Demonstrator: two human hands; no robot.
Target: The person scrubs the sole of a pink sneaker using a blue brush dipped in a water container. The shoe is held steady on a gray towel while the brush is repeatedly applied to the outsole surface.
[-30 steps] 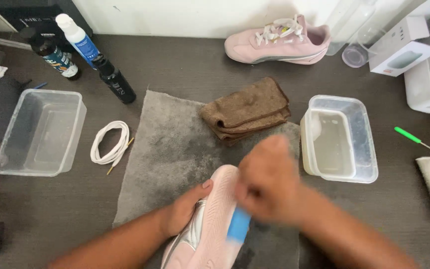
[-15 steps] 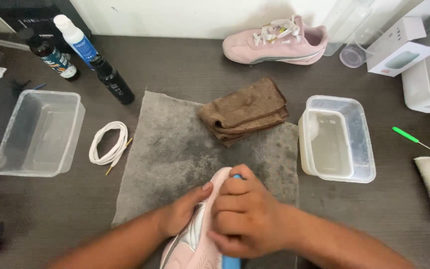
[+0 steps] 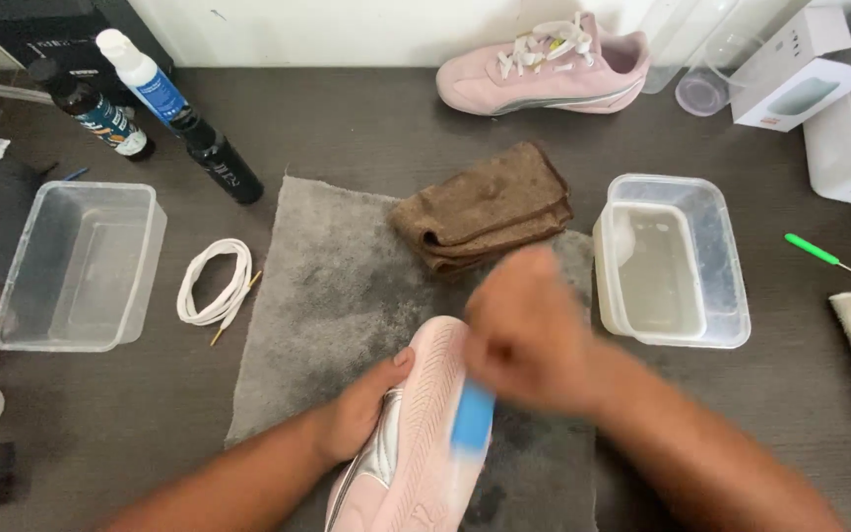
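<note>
pink shoe (image 3: pixel 416 443) sole-up on grey mat (image 3: pixel 332 266), long axis toward wearer | gripped at side by left hand (image 3: pixel 361 414) | blue brush (image 3: pixel 472 419) clenched in blurred right hand (image 3: pixel 529 340), probably on sole

Head camera looks down (close) at table (image 3: pixel 366 128)

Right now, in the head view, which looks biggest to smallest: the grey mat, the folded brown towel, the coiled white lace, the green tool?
1. Grey mat
2. Folded brown towel
3. Coiled white lace
4. Green tool
</note>
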